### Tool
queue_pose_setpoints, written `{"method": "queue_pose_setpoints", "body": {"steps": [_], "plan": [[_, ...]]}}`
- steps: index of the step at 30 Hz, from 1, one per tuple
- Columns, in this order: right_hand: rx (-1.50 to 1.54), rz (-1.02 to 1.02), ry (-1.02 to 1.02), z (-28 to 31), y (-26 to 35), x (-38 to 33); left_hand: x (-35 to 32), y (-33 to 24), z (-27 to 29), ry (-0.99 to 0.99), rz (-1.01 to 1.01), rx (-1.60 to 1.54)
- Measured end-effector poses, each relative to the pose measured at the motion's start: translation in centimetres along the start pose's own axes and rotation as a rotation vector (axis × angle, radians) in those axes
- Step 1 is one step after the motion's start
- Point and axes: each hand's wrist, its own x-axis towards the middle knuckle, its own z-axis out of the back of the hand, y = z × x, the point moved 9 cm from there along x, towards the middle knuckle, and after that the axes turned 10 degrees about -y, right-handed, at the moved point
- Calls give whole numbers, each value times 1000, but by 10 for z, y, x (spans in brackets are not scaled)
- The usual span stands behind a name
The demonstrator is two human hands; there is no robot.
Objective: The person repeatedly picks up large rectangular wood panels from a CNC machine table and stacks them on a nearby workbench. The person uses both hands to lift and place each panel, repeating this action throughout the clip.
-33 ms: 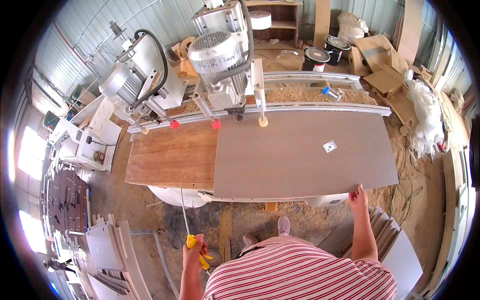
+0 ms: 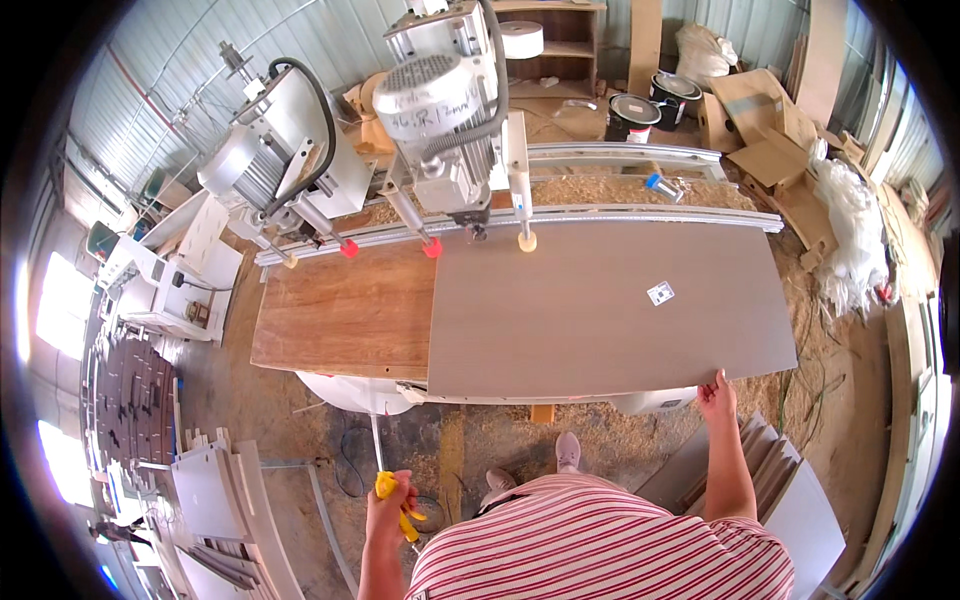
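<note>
Head view: wood board (image 2: 340,315), 9 o'clock. Your left hand (image 2: 393,495), 7 o'clock, wrapped around a yellow air gun (image 2: 385,484), nozzle aimed toward 12; whether its trigger is pressed, cannot tell. Motor unit (image 2: 432,100), 12 o'clock, beside the rail (image 2: 640,213). Grey panel (image 2: 590,310), 3 o'clock: far edge along the rail, left end meeting the board. White label (image 2: 660,293), on the panel. Your right hand (image 2: 717,398), 4 o'clock, gripping the panel's near edge, one digit over the top. Progress, as judged: panel laid in place; upper face shows no hole, so machining looks undone, though edges cannot be read.
</note>
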Motion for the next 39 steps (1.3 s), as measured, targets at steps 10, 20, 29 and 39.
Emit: {"method": "queue_pose_setpoints", "body": {"steps": [10, 20, 29, 39], "plan": [[14, -77, -70, -24, -69, -29, 12, -13, -6, 144, -43, 190], [37, -263, 210, -202, -254, -186, 45, -5, 62, 292, -48, 299], [37, -433, 278, -335, -404, -287, 58, -5, 158, 162, -44, 288], [49, -503, 337, -413, -522, -334, 54, -1, 209, 134, 11, 172]]}}
